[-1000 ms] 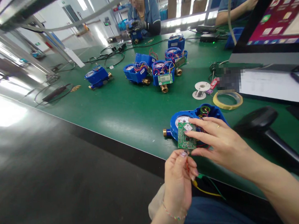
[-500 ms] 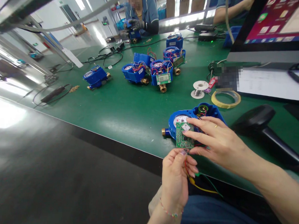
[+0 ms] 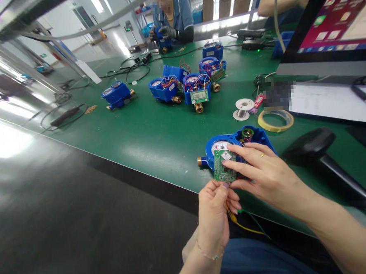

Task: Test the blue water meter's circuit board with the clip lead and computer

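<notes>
A green circuit board [image 3: 221, 169] lies over the dial of a blue water meter [image 3: 209, 150] at the table's front edge. My right hand [image 3: 268, 169] grips the board, fingertips on its face and thumb at its lower corner. My left hand [image 3: 215, 209] is closed below the board, thumb and finger pinching the end of thin wires at its lower edge. The pinched tip itself is hidden. From under my left fingers hang a yellow clip lead [image 3: 233, 218] and a green lead [image 3: 253, 217]. The meter's brass end [image 3: 200, 161] points left.
Several more blue water meters [image 3: 164, 90] stand further back. To the right are a solder spool [image 3: 242, 109], a tape roll [image 3: 276, 121], a black barcode scanner [image 3: 324, 161], papers [image 3: 329, 103] and a monitor [image 3: 328, 24]. Across the table a gloved co-worker [image 3: 175, 17] handles a blue meter.
My hands keep nearly the same hold on the board and wires. The view has shifted very slightly. Across the table, the co-worker's gloved hands and blue meter have moved a little.
</notes>
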